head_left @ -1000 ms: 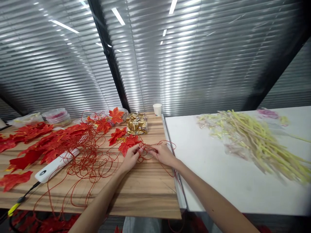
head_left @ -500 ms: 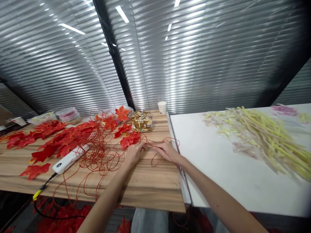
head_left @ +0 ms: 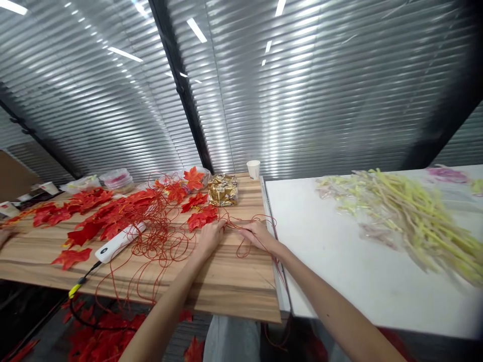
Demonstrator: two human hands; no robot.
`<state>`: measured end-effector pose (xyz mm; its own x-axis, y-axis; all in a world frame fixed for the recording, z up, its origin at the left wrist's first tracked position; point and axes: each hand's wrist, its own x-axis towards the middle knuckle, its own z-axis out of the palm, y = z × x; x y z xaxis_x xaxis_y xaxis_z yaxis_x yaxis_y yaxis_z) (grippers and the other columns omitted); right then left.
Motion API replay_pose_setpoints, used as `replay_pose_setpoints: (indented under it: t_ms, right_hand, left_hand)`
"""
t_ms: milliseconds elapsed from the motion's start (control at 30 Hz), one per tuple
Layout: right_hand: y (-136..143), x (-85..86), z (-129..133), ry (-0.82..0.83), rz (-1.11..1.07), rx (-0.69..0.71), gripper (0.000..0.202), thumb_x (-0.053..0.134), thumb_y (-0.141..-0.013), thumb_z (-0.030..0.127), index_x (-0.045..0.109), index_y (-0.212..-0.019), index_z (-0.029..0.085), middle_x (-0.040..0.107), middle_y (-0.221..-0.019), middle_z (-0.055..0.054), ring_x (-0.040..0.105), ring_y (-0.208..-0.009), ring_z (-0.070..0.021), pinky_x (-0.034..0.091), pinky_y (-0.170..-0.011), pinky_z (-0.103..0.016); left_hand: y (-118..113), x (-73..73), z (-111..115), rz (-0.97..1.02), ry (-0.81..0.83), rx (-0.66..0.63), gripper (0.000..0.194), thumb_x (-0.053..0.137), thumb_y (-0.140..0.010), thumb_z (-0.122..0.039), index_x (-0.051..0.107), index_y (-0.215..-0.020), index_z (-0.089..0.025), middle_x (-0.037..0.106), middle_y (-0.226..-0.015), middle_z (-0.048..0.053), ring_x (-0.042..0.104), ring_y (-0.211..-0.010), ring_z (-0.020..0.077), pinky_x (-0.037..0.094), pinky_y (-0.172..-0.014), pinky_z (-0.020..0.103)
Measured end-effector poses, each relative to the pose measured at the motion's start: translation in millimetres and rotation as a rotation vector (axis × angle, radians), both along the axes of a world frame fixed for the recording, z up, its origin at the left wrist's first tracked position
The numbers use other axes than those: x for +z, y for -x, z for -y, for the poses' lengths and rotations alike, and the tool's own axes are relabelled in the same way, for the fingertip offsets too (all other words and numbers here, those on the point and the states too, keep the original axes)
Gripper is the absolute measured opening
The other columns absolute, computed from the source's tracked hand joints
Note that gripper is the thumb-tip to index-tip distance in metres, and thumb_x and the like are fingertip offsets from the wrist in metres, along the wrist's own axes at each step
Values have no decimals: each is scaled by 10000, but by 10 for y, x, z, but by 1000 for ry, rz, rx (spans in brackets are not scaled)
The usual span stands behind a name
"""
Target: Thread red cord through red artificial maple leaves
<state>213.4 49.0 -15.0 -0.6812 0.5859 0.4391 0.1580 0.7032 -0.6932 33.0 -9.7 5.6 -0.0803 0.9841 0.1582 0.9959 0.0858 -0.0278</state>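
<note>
Thin red cord [head_left: 241,247] runs between my two hands above the wooden table, looping out to the right past its edge. My left hand [head_left: 212,236] is closed, pinching the cord beside a red fabric maple leaf [head_left: 203,217]. A short way to the right, my right hand [head_left: 259,235] also pinches the cord, thumb pointing toward the left hand. A big tangle of the same cord [head_left: 160,229] lies left of my left forearm. The fingertips are too small to show exactly how the cord is crossed or knotted.
Red maple leaves [head_left: 124,208] and a white device with a cable [head_left: 118,242] lie to the left. A gold foil packet [head_left: 222,191] and a paper cup [head_left: 253,170] stand behind my hands. Yellow strips [head_left: 418,216] cover part of the white table [head_left: 332,271]. Another person's hand [head_left: 3,236] shows far left.
The view has turned slightly left, so the things on the left sit further right and another person's hand appears at the left edge. My hands keep their pinch on the cord, almost unmoved.
</note>
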Motion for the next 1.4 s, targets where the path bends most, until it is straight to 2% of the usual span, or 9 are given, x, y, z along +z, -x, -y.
replay_pose_setpoints:
  t_ms: [167,300,467,800,967,1067,1200,1300,1400]
  right_hand:
    - [-158,62,-12,290,-142,-17,369,404,-830,344,441,-513,160,307,-488,45,277,-474,-81,213,-466,-208]
    - [-177,83,-35,306,-177,-22,404,436,-813,388,330,-489,172,221,-503,54,225,-467,-69,176,-452,-212]
    - [-195,88,-77,403,-242,-62,404,469,-794,438,396,-502,169,296,-467,55,276,-439,-68,204,-435,-210]
    - [-546,152,-404,849,-1114,-233,316,594,-705,427,446,-576,179,305,-398,90,302,-368,-59,285,-406,-195]
    - [-534,144,-431,872,-1102,-184,321,584,-714,481,551,-691,163,347,-416,89,311,-367,-53,338,-417,-196]
    - [-508,155,-428,860,-1093,-168,355,571,-721,506,592,-809,163,446,-501,57,396,-410,-64,382,-438,-208]
    - [-501,171,-444,889,-1130,-103,321,617,-710,423,583,-947,208,582,-724,7,510,-503,-88,463,-536,-249]
    - [-507,188,-455,927,-1165,8,303,623,-716,365,565,-986,242,615,-843,-11,571,-604,-116,498,-687,-308]
    - [-514,219,-453,955,-1192,64,302,618,-715,329,560,-999,243,622,-907,-25,589,-665,-131,491,-765,-341]
  left_hand:
    - [95,82,-22,33,-31,96,305,332,-841,-179,609,-966,-150,660,-844,132,613,-780,221,414,-658,277]
    - [166,45,-42,69,-52,74,285,355,-847,-222,582,-1016,-190,654,-882,95,607,-810,215,417,-666,271]
    - [253,-42,-82,88,-194,29,293,355,-845,-207,558,-1055,-178,606,-985,95,579,-857,198,418,-685,259]
    - [374,-18,-42,171,-282,271,306,330,-847,-228,593,-982,-151,622,-963,104,574,-896,226,428,-749,294]
    - [452,-50,-84,205,-272,121,372,336,-808,-175,518,-1127,-116,527,-1105,142,561,-952,224,438,-812,330]
    - [539,188,-107,308,-113,-29,535,406,-682,-105,447,-1215,-81,494,-1188,156,496,-1085,227,401,-909,342]
    - [650,838,-75,602,238,-141,554,466,-638,-199,496,-1190,-167,550,-1192,90,534,-1048,228,464,-829,307]
    - [717,1247,-55,631,191,-152,533,458,-678,-261,489,-1207,-192,528,-1233,61,542,-1047,210,464,-823,270]
    - [785,1420,-41,297,41,-92,498,497,-636,-231,562,-1126,-172,541,-1206,93,540,-1037,243,428,-871,306]
